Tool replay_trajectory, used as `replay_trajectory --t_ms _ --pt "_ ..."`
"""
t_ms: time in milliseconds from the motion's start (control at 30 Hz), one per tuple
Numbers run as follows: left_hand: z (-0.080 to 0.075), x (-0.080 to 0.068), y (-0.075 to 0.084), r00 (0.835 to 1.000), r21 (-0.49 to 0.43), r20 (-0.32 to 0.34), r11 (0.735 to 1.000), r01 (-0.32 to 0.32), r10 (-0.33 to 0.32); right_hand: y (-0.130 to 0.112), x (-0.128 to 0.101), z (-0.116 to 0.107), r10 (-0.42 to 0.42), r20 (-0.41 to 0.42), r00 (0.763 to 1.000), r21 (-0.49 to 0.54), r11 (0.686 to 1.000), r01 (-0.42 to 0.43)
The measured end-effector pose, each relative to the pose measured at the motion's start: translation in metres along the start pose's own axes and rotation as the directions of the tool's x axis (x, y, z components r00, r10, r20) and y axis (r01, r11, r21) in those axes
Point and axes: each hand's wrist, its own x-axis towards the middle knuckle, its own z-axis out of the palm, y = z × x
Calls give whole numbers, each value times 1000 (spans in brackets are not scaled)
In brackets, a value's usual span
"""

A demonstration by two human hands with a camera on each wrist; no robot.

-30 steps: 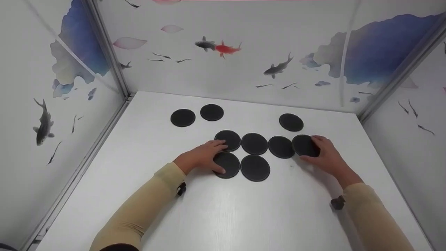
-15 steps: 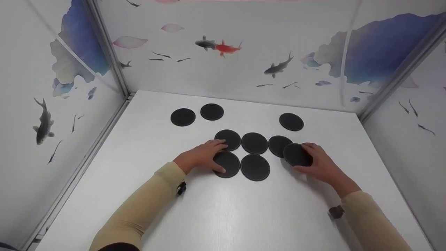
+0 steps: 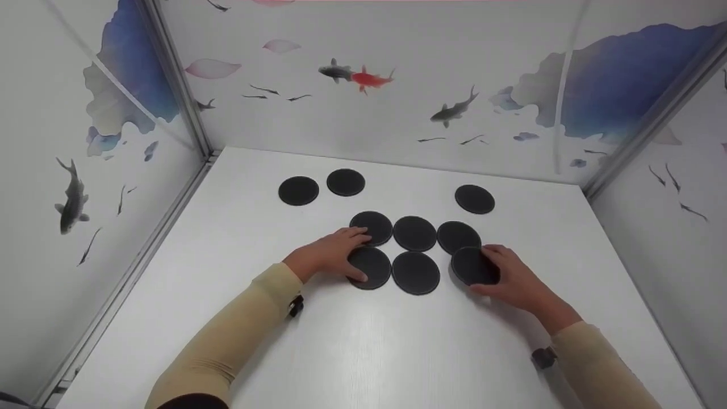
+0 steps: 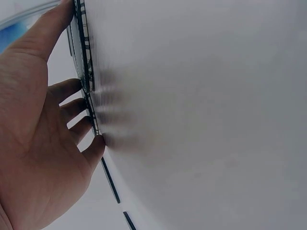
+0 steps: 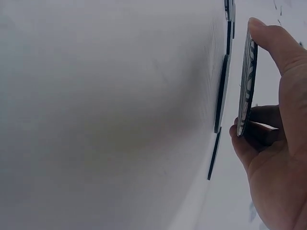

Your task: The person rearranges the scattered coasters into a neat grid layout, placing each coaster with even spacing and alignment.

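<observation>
My right hand [image 3: 515, 282] grips a black round coaster [image 3: 472, 266] at its edge, thumb on the near side and fingers on the far side. In the right wrist view this coaster [image 5: 247, 86] is lifted off the table and tilted. In the head view its far edge overlaps the right-hand coaster [image 3: 457, 237] of a row of three. My left hand [image 3: 326, 254] lies spread, its fingertips on the row's left coaster [image 3: 372, 218] and its thumb on the coaster [image 3: 372, 262] in front. Beside that one lies another coaster [image 3: 416, 274], right of the thumb.
Three loose coasters lie farther back: two at the left, a left one [image 3: 298, 191] and a right one [image 3: 346, 182], and one coaster [image 3: 475, 199] at the right. The white table [image 3: 363, 346] is bounded by printed panels [image 3: 397, 125] at the back and sides.
My right hand has moved toward me and slightly left with its coaster, from the right end of the row to in front of it. The left hand has stayed in place.
</observation>
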Motion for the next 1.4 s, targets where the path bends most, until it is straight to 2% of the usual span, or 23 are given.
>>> replay_trajectory --t_ms 333,1133,1400 --pt "-2 1 1 1000 11 7 999 30 -30 -7 -2 7 -20 23 1000 -27 999 21" --pt "2 4 -2 1000 6 9 1000 26 -26 -15 -5 15 -16 41 999 -44 999 18" --pt "0 1 1 1000 -4 12 1000 28 -28 -17 -4 17 -31 38 999 -92 995 34"
